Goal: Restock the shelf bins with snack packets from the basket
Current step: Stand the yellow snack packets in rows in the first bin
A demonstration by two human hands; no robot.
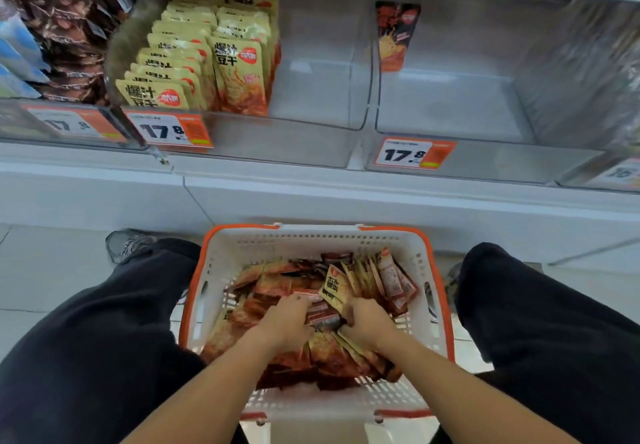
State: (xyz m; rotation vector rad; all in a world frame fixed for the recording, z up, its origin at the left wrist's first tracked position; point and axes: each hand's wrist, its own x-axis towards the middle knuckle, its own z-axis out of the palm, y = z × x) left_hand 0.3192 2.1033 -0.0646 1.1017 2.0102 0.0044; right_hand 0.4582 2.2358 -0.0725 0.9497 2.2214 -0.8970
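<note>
Head view
Basket (242, 246): white with orange rim, on the floor between the knees, just below the shelf's front edge.
Snack packets (277, 284): heaped loose in the basket, long axes every way; a small bunch against the right wall stands on edge.
Left hand (285, 319): in the heap's middle, fingers curled down into the packets; whether clamped on any, cannot tell.
Right hand (367, 320): beside it, fingers closed on a yellow packet (334, 288), long axis tilted up toward the shelf.
Middle bin (311, 146): upright packet rows fill the left half; right half open.
Right bin (485, 163): one packet upright at back-left corner; floor otherwise open.
</note>
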